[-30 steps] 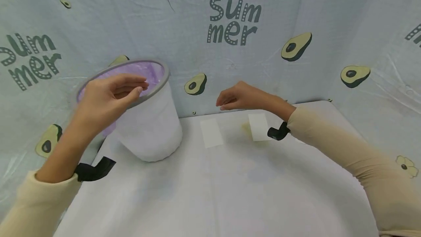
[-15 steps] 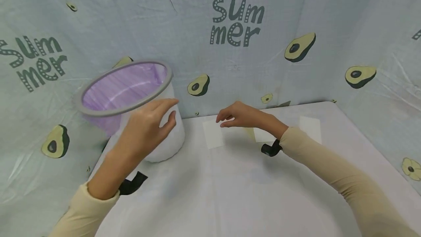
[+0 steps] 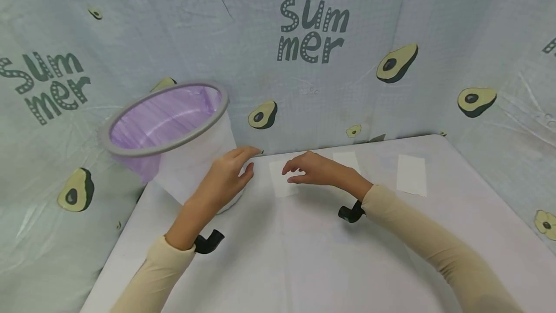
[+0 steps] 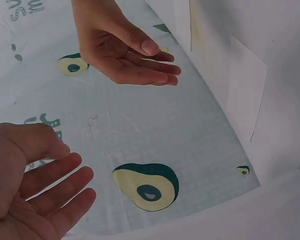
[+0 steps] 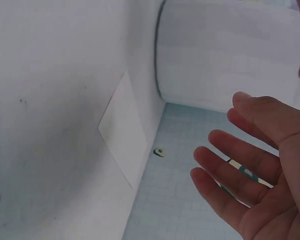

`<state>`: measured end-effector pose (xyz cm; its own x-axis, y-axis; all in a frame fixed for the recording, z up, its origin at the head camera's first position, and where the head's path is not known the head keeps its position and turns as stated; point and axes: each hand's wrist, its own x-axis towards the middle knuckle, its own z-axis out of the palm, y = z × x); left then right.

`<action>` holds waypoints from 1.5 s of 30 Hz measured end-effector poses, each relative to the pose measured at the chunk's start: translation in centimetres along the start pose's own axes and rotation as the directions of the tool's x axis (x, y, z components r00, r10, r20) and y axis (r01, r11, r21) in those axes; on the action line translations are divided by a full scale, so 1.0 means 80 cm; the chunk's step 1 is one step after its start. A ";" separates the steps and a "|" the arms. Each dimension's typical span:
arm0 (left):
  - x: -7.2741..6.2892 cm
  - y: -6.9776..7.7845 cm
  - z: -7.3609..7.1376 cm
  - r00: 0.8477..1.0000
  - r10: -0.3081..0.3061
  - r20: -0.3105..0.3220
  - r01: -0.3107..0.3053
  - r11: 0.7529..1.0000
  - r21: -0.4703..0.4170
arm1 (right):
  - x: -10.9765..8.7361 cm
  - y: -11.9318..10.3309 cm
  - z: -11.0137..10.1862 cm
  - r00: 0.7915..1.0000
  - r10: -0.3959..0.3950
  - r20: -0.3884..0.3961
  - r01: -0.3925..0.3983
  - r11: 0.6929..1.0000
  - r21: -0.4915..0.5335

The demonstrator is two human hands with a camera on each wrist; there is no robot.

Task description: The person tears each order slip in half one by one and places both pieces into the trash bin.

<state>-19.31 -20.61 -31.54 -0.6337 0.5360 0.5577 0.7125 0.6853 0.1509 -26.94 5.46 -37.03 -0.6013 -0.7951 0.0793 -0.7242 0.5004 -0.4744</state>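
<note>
While the left hand (image 3: 226,175) hangs in front of the tall round white bin with grey rim and purple liner (image 3: 191,168), head view has the right hand (image 3: 316,168) above a flat white rectangular sheet (image 3: 278,186) on the white tabletop (image 3: 347,264). Two more white sheets (image 3: 411,174) sit farther right. Left wrist: left fingers loosely bent, spread, holding nothing; right hand opposite, across a gap. Right wrist: right fingers half-bent, spread, holding nothing; sheet well apart from fingertips.

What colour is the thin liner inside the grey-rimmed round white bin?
Purple; the thin purple liner shows best in the head view.
</note>
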 end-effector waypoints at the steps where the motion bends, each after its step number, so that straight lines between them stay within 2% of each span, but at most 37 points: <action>1: -0.001 -0.002 0.005 1.000 -0.016 0.009 0.016 1.000 -0.008 | 0.000 -0.001 0.002 1.000 0.003 0.003 -0.003 1.000 0.005; 10: -0.010 -0.022 0.038 0.990 -0.127 0.054 0.130 0.990 -0.048 | 0.005 -0.013 0.018 0.999 0.020 -0.032 -0.020 1.000 -0.006; 16: -0.012 -0.045 0.057 0.983 -0.145 0.111 0.160 0.978 -0.135 | 0.011 -0.015 0.030 0.998 0.027 -0.058 -0.028 1.000 -0.012; 21: -0.006 -0.064 0.077 0.975 -0.150 0.165 0.185 0.958 -0.218 | 0.013 -0.015 0.037 0.995 0.087 -0.053 -0.087 0.996 0.003; 24: 0.000 -0.067 0.091 0.962 -0.184 0.204 0.229 0.946 -0.229 | 0.012 -0.014 0.043 0.991 0.126 -0.033 -0.126 0.992 0.009; 30: 0.006 -0.065 0.113 0.912 -0.333 0.238 0.388 0.890 -0.241 | 0.010 -0.013 0.054 0.991 0.129 0.019 -0.129 0.992 0.001; 33: 0.007 -0.070 0.123 0.896 -0.367 0.249 0.425 0.871 -0.245 | 0.009 -0.013 0.056 0.991 0.126 0.038 -0.126 0.992 -0.002; 37: 0.010 -0.079 0.140 0.884 -0.368 0.288 0.436 0.873 -0.220 | 0.010 -0.011 0.057 0.990 0.136 0.044 -0.136 0.991 -0.006; 45: 0.019 -0.083 0.162 0.868 -0.302 0.393 0.372 0.921 -0.113 | 0.012 -0.009 0.064 0.987 0.134 0.086 -0.133 0.991 -0.025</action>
<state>-28.86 -17.99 -42.26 -0.8841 0.4521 0.1179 0.4549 0.7752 0.4383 -25.28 2.60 -41.12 -0.6619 -0.7471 -0.0610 -0.6460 0.6098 -0.4591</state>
